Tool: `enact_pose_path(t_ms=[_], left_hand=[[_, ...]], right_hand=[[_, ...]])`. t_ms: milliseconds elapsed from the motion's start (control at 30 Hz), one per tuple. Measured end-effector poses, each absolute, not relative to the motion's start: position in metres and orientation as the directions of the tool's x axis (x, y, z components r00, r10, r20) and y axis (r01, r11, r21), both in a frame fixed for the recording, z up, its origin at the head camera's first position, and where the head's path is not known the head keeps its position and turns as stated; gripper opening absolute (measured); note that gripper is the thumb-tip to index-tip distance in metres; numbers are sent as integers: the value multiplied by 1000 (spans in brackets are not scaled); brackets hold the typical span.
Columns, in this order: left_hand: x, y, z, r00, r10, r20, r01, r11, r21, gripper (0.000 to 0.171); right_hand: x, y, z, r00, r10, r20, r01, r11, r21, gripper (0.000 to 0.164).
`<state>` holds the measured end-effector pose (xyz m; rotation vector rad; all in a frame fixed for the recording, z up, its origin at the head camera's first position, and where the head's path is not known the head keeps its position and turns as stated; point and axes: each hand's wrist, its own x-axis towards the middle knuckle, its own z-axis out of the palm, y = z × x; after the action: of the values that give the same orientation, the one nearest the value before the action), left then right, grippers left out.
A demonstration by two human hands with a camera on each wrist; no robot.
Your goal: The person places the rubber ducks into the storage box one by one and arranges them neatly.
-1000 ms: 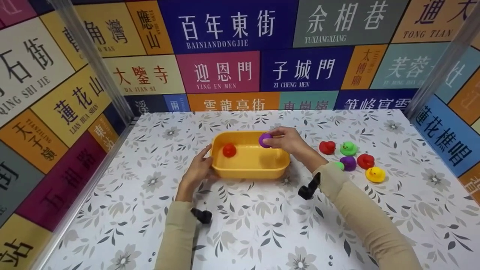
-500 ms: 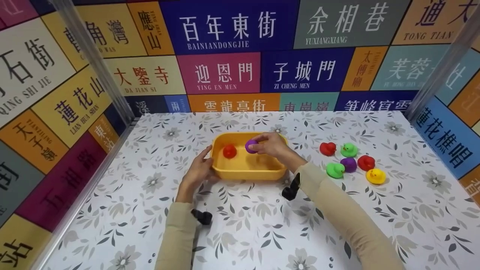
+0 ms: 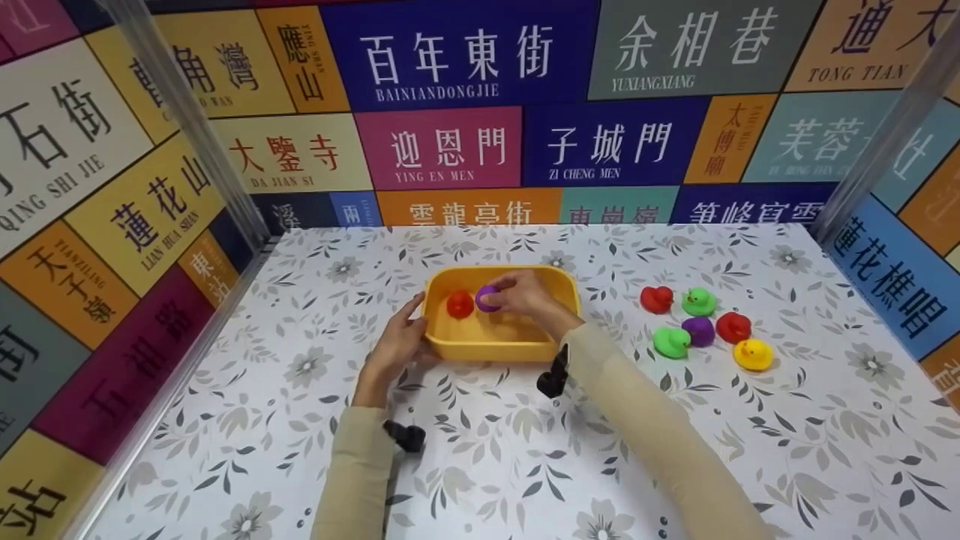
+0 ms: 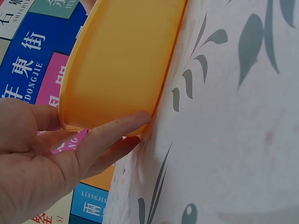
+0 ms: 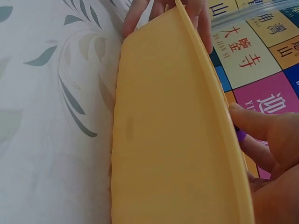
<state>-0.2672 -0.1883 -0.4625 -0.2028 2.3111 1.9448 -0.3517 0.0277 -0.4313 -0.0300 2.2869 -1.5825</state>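
A yellow plastic basin (image 3: 480,350) stands on the table, and a red rubber duck (image 3: 460,304) sits inside at its left. My left hand (image 3: 397,341) rests its fingers against the outside of the basin's left end; in the left wrist view, extended fingers (image 4: 112,133) touch the near corner. My right hand (image 3: 525,296) reaches over the basin and pinches a purple rubber duck (image 3: 487,298) beside the red one. The right wrist view shows only a sliver of purple (image 5: 240,134) past the rim, with the basin wall in front.
To the right of the basin lies a loose group of rubber ducks: red ones (image 3: 656,299), green ones (image 3: 671,342), a purple one (image 3: 699,331) and a yellow one (image 3: 753,355). A floral cloth (image 3: 480,465) covers the table. Panels with lettering (image 3: 457,146) enclose the back and sides.
My right hand has moved left and lower across the basin with the purple duck, from the right part of the basin to beside the red duck. The left hand has stayed in place.
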Motion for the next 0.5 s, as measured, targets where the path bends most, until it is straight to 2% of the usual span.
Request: enact_pose_path(t_ms=[300, 500], left_hand=[[-267, -188, -462, -983, -31, -181, -183, 148, 972, 57], [-267, -188, -462, -984, -30, -177, -179, 160, 971, 56]], right_hand=[[-356, 18, -440, -931, -189, -311, 232, 352, -907, 36], [-356, 16, -446, -936, -137, -323, 253, 375, -892, 28]])
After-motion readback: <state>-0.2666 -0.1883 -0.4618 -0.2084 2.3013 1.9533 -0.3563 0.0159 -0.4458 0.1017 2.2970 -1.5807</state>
